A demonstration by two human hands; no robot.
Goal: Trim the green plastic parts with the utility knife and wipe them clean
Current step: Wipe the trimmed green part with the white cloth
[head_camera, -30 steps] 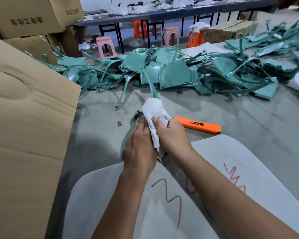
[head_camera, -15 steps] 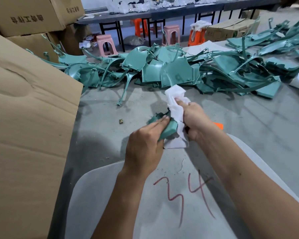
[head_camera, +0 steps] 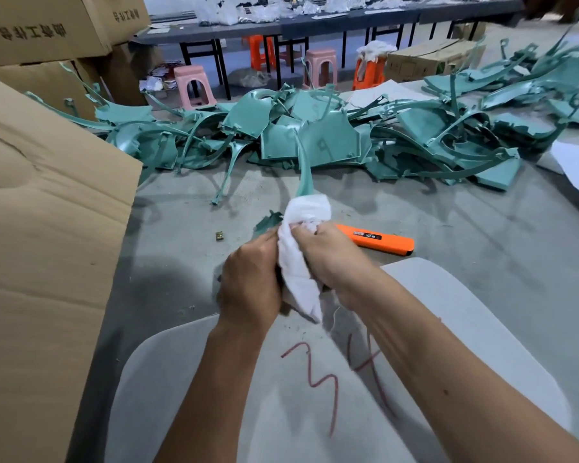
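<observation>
My left hand (head_camera: 249, 282) grips the near end of a long curved green plastic part (head_camera: 304, 182), most of which is hidden by the hands and cloth. Its thin far end sticks up and away toward the pile. My right hand (head_camera: 328, 253) holds a white cloth (head_camera: 301, 228) wrapped round the part, right beside the left hand. The orange utility knife (head_camera: 380, 241) lies on the grey surface just right of my right hand, untouched. A big pile of green plastic parts (head_camera: 315, 135) spreads across the back.
A large cardboard box (head_camera: 44, 245) stands close on the left. A grey board (head_camera: 315, 396) marked with red numbers lies under my forearms. A small brass piece (head_camera: 219, 235) lies left of my hands. Stools (head_camera: 194, 85) and a long table (head_camera: 315, 18) stand farther back.
The right hand slid the cloth out along the part and back toward me. The part swung so that its thin end points away again, and the knife is uncovered.
</observation>
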